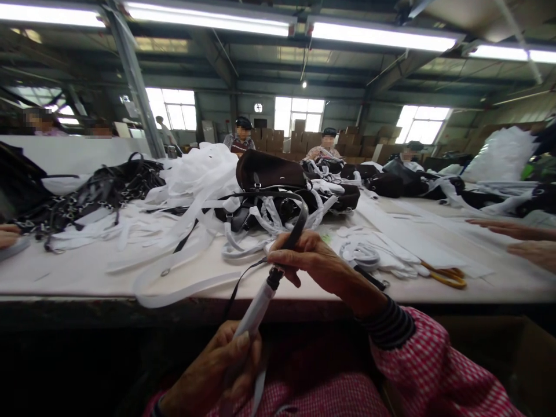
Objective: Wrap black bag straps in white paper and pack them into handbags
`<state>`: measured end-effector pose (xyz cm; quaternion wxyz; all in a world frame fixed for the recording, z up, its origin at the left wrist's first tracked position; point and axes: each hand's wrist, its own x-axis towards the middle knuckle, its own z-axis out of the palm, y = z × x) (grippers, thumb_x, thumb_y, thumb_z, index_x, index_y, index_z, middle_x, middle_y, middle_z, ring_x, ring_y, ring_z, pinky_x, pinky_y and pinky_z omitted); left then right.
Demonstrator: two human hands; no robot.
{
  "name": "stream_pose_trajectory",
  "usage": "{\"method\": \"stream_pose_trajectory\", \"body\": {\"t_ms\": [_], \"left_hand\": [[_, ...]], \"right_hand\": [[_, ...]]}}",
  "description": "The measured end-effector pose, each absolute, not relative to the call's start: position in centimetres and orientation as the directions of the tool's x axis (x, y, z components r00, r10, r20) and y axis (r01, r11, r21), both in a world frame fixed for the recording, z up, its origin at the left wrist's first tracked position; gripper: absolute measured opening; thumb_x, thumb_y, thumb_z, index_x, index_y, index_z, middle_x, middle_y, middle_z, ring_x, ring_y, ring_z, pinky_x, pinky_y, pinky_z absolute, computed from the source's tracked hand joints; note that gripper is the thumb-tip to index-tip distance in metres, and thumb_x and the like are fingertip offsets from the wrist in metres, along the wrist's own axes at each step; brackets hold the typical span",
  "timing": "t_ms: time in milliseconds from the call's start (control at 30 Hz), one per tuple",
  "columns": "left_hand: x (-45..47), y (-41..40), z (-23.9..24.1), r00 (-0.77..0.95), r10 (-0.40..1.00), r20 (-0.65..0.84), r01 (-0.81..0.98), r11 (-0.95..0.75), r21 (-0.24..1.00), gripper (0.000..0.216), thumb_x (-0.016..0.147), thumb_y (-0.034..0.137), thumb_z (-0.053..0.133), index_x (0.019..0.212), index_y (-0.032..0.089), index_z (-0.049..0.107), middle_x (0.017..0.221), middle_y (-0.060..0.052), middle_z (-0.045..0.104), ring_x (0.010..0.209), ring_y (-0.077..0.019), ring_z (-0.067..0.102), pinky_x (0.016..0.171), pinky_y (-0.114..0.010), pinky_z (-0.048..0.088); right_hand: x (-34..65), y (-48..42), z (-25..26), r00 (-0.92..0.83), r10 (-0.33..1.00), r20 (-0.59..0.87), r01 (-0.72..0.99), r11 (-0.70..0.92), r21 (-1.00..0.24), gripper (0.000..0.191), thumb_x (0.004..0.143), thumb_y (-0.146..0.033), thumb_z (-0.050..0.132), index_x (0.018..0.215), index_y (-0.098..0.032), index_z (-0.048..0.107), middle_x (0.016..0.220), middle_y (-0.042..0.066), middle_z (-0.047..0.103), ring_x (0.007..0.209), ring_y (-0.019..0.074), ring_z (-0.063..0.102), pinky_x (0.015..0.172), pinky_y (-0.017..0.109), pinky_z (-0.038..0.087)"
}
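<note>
My left hand (217, 365), low in the view, is closed around the white wrapped end of a bag strap (257, 310). My right hand (310, 260) is closed on the dark bare part of the same strap (299, 223), just above where the white wrapping ends. The strap curves up and back to a dark brown handbag (271, 171) that lies on the table among white strips. A thin dark cord hangs from the strap near my right hand.
White paper strips (191, 191) cover the table (87, 272). Black straps with metal fittings (91, 194) lie at the left, yellow-handled scissors (447, 275) at the right. Another person's hands (516, 237) rest at the right edge; several workers sit across the table, with more bags.
</note>
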<state>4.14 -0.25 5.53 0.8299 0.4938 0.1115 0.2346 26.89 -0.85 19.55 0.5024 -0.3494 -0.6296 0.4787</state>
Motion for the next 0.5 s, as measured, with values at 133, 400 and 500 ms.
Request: {"method": "stream_pose_trajectory", "body": {"t_ms": [133, 400, 500], "left_hand": [[3.0, 0.0, 6.4, 0.846, 0.533, -0.026, -0.191, 0.349, 0.917, 0.053, 0.090, 0.064, 0.068, 0.082, 0.012, 0.066, 0.043, 0.005, 0.047, 0.034, -0.0023, 0.028, 0.037, -0.015, 0.023], [2.5, -0.2, 6.0, 0.861, 0.504, -0.064, -0.132, 0.343, 0.930, 0.052, 0.092, 0.063, 0.064, 0.084, 0.012, 0.066, 0.048, -0.001, 0.058, 0.032, -0.0046, 0.033, 0.034, -0.015, 0.026], [2.9, -0.2, 6.6, 0.831, 0.555, -0.032, -0.137, 0.261, 0.956, 0.050, 0.090, 0.061, 0.067, 0.083, 0.012, 0.067, 0.050, -0.001, 0.058, 0.037, -0.0056, 0.037, 0.038, -0.016, 0.026]], "right_hand": [[27.5, -1.4, 20.2, -0.223, 0.919, 0.325, 0.011, 0.336, -0.942, 0.026, 0.090, -0.035, 0.075, 0.081, -0.012, 0.069, 0.060, -0.002, 0.056, 0.050, 0.0092, 0.052, 0.042, 0.019, 0.042], [27.9, -1.8, 21.1, -0.222, 0.897, 0.383, 0.002, 0.393, -0.919, 0.024, 0.089, -0.034, 0.077, 0.080, -0.013, 0.071, 0.065, -0.001, 0.058, 0.051, 0.0099, 0.055, 0.042, 0.020, 0.044], [27.2, -1.5, 21.0, -0.234, 0.897, 0.374, -0.005, 0.384, -0.923, 0.024, 0.089, -0.034, 0.076, 0.081, -0.012, 0.071, 0.062, -0.002, 0.059, 0.048, 0.0092, 0.054, 0.041, 0.020, 0.043]]}}
